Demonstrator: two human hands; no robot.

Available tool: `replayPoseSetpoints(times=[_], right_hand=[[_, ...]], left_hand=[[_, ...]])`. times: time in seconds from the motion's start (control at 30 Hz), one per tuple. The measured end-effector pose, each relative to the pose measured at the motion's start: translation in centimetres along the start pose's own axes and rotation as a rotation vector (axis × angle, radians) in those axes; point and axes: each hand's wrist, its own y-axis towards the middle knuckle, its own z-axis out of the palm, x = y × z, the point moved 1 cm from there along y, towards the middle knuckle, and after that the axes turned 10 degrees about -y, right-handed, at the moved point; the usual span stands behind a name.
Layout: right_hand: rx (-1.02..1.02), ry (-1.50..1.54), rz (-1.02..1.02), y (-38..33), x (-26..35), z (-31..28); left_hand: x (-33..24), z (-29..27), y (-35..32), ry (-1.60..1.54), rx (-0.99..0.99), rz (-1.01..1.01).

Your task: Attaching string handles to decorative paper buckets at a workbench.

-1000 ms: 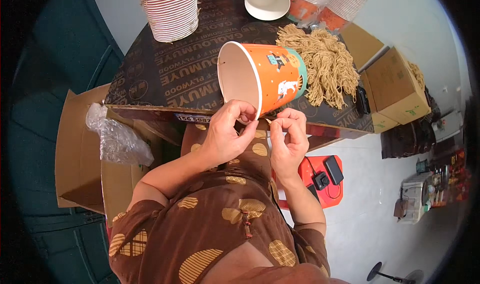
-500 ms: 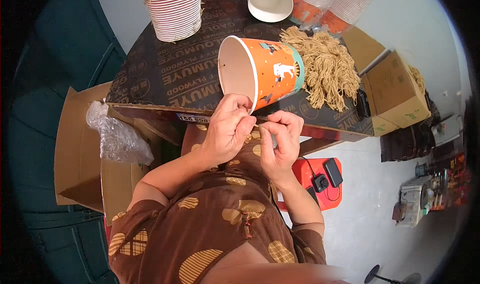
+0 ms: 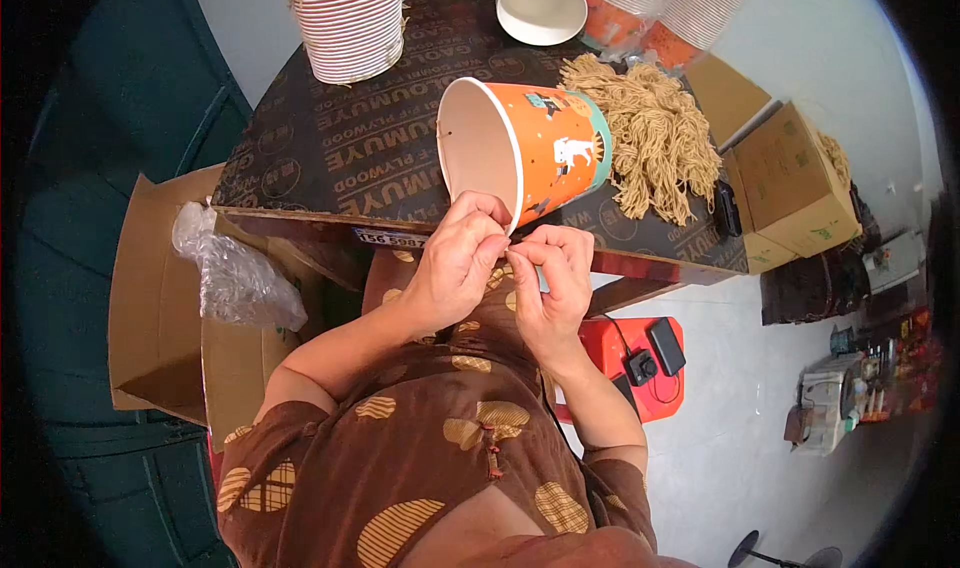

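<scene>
An orange paper bucket [image 3: 548, 158] with a white rim and a teal base lies on its side at the table's front edge, its mouth toward me. My left hand [image 3: 462, 261] is closed on its lower rim, fingers partly inside and thumb outside. Just right of it, my right hand [image 3: 553, 278] pinches the end of a thin cord by the rim; the fingertips of both hands meet there and mostly hide it. A small dark knot shows on the bucket's inner wall. Behind the base, a heap of tan cords [image 3: 655, 138] lies on the table.
The dark printed plywood table [image 3: 370, 138] carries a stack of nested paper buckets [image 3: 350, 23], a loose white-mouthed bucket [image 3: 541, 6] and wrapped stacks [image 3: 690, 8]. Cardboard boxes stand left [image 3: 160, 298] and right [image 3: 795, 178]. A red stool [image 3: 660, 403] holds small black devices.
My right hand has moved slightly left, closer to my left hand and the rim. The bucket has turned and shifted a little; the pale cord end seen between the fingers is now mostly hidden.
</scene>
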Motion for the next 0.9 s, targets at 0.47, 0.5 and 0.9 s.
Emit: replayPoseSetpoints(times=[0.47,0.5,0.9], right_hand=[[-0.098,-0.065,0.037,0.3,-0.6,-1.9],[-0.111,-0.084,0.024,0.4,-0.6,-2.0],[-0.149,-0.119,-0.015,0.5,-0.7,-1.6]], left_hand=[[-0.3,0.7,-0.4,-0.07,-0.062,-0.205],[-0.2,0.7,-0.4,-0.032,-0.056,-0.227],[0.8,0.8,-0.8,0.043,-0.031,-0.14]])
